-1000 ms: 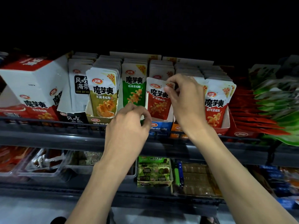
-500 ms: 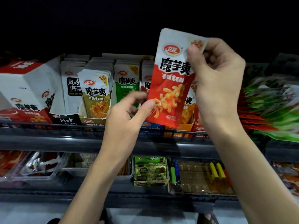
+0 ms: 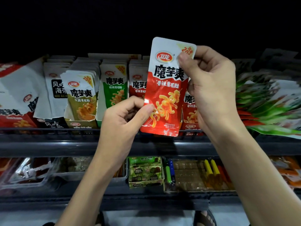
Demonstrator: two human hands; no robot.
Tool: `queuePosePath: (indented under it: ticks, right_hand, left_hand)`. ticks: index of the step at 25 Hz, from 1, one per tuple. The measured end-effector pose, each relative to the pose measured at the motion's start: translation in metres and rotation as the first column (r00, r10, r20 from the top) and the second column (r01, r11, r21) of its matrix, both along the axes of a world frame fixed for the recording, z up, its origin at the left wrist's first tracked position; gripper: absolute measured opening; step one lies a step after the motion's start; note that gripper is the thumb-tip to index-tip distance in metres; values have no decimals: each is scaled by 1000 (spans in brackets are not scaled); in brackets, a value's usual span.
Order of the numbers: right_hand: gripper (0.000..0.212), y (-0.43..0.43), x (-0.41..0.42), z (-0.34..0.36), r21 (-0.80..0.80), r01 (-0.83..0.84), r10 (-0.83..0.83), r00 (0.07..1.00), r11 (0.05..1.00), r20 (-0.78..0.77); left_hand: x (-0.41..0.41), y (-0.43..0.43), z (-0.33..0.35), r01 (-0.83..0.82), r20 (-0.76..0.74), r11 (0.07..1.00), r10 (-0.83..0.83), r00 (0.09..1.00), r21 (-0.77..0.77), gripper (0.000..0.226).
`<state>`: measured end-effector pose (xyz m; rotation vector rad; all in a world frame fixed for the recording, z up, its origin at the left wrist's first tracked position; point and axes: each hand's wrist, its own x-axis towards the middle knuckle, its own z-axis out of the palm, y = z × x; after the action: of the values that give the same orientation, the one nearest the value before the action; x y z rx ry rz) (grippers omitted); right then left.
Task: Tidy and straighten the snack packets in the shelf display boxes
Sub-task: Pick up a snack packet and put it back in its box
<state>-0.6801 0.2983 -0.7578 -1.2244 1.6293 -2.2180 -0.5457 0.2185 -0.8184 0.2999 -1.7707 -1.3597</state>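
In front of the upper shelf (image 3: 48, 149), in mid-air, both hands are clamped on one red packet (image 3: 167, 88). The left hand (image 3: 123, 118) pinches the lower left edge, thumb on the printed face. The right hand (image 3: 211, 88) pinches the top right corner. The packet is clear of every box and touches only the hands. Its long axis is near vertical, top leaning slightly right, print toward the camera.

Under the forearms is the lower shelf (image 3: 65, 201), holding a green carton (image 3: 145, 172) and a clear tub (image 3: 26, 172) of wrapped snacks; contents blurred.

Behind the packet's bottom edge, display boxes (image 3: 81, 124) sit side by side on the upper shelf, packets upright. Left to right:
- white packets (image 3: 55, 85)
- olive packets (image 3: 81, 95), the front ones fanned and leaning
- green packets (image 3: 115, 85)
- left red row (image 3: 138, 84), partly hidden by the held packet
- right red row (image 3: 189, 110), by the right wrist

Likely move: away and down into a red row. The colour matches both, so I cannot tell which box. The axis already lines up, so no turn should be needed. The left hand is nearer the left red row, the right hand nearer the right red row.

Far left, a white-and-red carton (image 3: 17, 88) sits tilted. Far right lies a fanned pile of green-and-red packets (image 3: 263, 111), with no box visible.
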Motion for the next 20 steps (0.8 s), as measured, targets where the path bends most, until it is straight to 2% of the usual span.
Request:
queuePosePath:
  ticks: [6, 12, 17, 20]
  right_hand:
    - [5, 4, -6, -1, 11, 3, -3, 1000, 1000, 20]
    - [12, 13, -9, 4, 110, 61, -64, 998, 992, 26]
    - [24, 19, -18, 2, 143, 77, -70, 996, 987, -56]
    - [29, 25, -34, 4, 36, 153, -150, 987, 988, -64]
  left_hand:
    - [-5, 4, -1, 6, 0, 1000, -6, 1000, 2, 13]
    - [-10, 5, -6, -21, 30, 1000, 22, 999, -18, 13]
    - [-21, 8, -14, -111, 106, 965, 139, 984, -237, 13]
    - [-30, 7, -21, -158, 151, 894, 240, 959, -419, 21]
